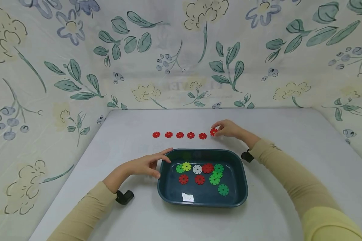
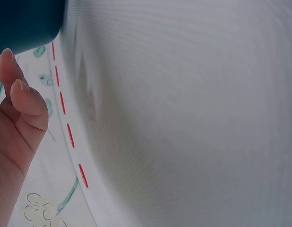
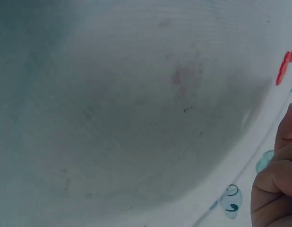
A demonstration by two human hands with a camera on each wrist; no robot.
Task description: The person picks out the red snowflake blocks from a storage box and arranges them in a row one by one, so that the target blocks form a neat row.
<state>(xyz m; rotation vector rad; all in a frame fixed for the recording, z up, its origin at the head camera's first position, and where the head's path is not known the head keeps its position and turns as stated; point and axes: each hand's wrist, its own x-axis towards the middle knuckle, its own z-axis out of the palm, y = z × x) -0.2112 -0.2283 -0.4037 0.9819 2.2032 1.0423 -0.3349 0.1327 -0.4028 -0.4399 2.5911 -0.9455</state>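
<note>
- Flowered cloth (image 1: pixel 169 33) hangs behind and on both sides, printed with green leaves, yellow blooms and blue berries
- Faint marks like lettering (image 1: pixel 196 85) show low on its back panel, too dim to read
- White tabletop (image 1: pixel 129 124) spreads in front of the cloth
- Five red slotted discs (image 1: pixel 180 135) lie on it in a row beyond the tray, spaced apart, with plain faces and no print that can be made out
- At the right end of that row, the right hand (image 1: pixel 229 129) pinches a sixth red disc (image 1: pixel 213 132) between thumb and fingertips; whether this disc touches the table, I cannot tell
- Dark blue tray (image 1: pixel 172 189) sits nearer the person, with a bright reflection on its floor
- Inside it lie red discs (image 1: pixel 199 179), green discs (image 1: pixel 223 190), a yellow-green disc (image 1: pixel 186 166) and a white disc (image 1: pixel 197 169), some overlapping toward the right
- The left hand (image 1: pixel 146 165) is at the tray's left end, fingers spread over the rim and thumb apart from them; whether it grips or only rests there, I cannot tell
- Beige sleeves (image 1: pixel 84 211) cover both forearms; a small dark mark (image 1: pixel 276 147) by the right cuff is too small to read
- Black devices (image 1: pixel 125 197) sit at both wrists
</note>
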